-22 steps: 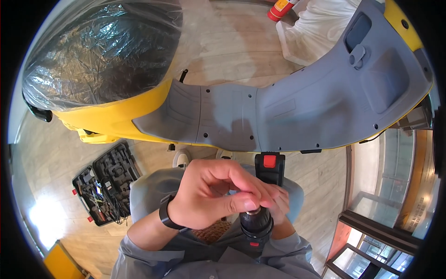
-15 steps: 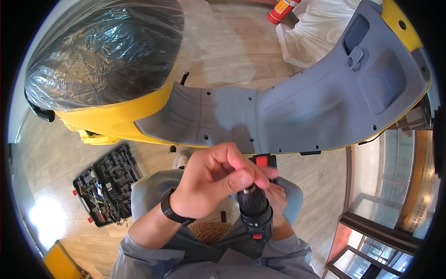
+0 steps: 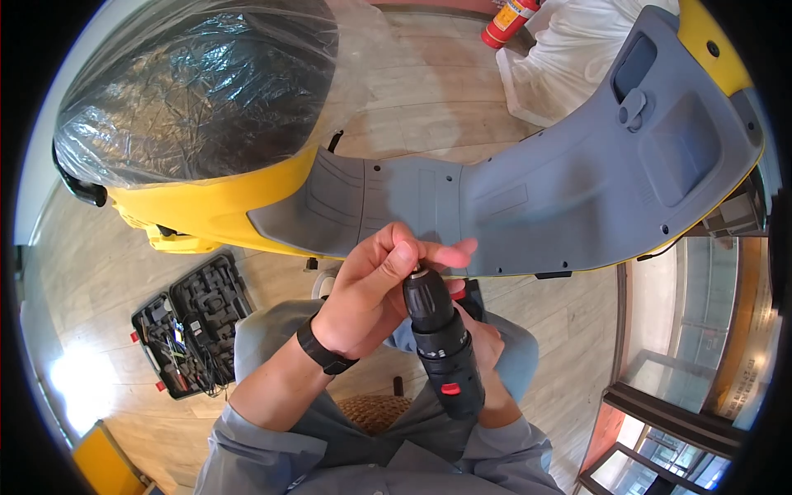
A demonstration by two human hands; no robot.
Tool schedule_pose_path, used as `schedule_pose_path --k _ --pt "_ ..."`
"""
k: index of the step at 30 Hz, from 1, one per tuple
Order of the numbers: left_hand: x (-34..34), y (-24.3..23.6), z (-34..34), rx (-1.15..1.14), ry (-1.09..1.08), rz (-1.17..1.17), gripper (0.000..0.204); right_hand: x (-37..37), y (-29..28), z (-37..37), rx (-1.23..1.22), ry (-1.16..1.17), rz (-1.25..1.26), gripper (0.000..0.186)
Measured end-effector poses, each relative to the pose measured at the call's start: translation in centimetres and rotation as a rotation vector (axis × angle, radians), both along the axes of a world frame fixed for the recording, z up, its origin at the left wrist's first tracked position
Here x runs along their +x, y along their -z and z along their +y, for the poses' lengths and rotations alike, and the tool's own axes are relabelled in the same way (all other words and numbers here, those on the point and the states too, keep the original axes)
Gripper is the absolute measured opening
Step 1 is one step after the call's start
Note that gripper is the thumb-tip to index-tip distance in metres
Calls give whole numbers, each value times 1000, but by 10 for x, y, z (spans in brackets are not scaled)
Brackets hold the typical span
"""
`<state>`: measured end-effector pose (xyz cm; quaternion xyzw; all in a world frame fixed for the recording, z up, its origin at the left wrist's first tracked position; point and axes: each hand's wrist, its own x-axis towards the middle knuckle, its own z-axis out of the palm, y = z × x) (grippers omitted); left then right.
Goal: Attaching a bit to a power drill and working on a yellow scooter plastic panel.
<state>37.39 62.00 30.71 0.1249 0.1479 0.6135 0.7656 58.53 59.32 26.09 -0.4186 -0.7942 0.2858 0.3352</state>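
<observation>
My left hand (image 3: 371, 285), wearing a black wristband, pinches at the nose of a black cordless drill (image 3: 445, 359); what lies between thumb and fingertips is too small to make out. My right hand (image 3: 485, 351) is wrapped round the drill's handle, mostly hidden behind its body. The drill tilts upward toward the scooter's grey footboard (image 3: 412, 202), which has dark screw points along its edges. The scooter's yellow body (image 3: 206, 210) continues left, under a dark seat part (image 3: 190, 99) covered in crinkled clear plastic.
An open black tool case (image 3: 190, 322) with tools and cables lies on the wooden floor at left. A red extinguisher (image 3: 507, 25) and white wrapped material (image 3: 561, 58) are beyond the scooter. A dark-framed glass unit (image 3: 676, 355) stands at right; my legs are below the footboard.
Both hands and the drill have moved up and slightly left toward the footboard. The drill's nose and body now show more fully, with my left fingers still at the tip.
</observation>
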Motion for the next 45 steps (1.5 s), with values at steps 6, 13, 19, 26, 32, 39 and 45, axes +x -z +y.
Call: schedule_pose_path --k 6,13,19,26,32,39,45 --pt "6 8 9 81 -74 27 17 8 -4 -11 -278 -59 -9 24" --pt "6 9 15 -54 -201 250 18 12 -7 -8 -1174 -251 879 50" --pt "-12 4 20 230 -395 1165 28 15 -21 1 -1378 -342 1124 65" --pt "-25 1 15 211 -98 957 35 25 -21 2 -1447 -350 957 34" --pt "-28 5 20 161 24 930 37 27 -10 0 -1346 -349 927 40" --pt "-31 5 17 213 80 859 40 22 -22 -2 -1400 -282 761 37" --pt "-29 3 18 308 -28 1013 38 22 -23 6 -1458 -343 904 36"
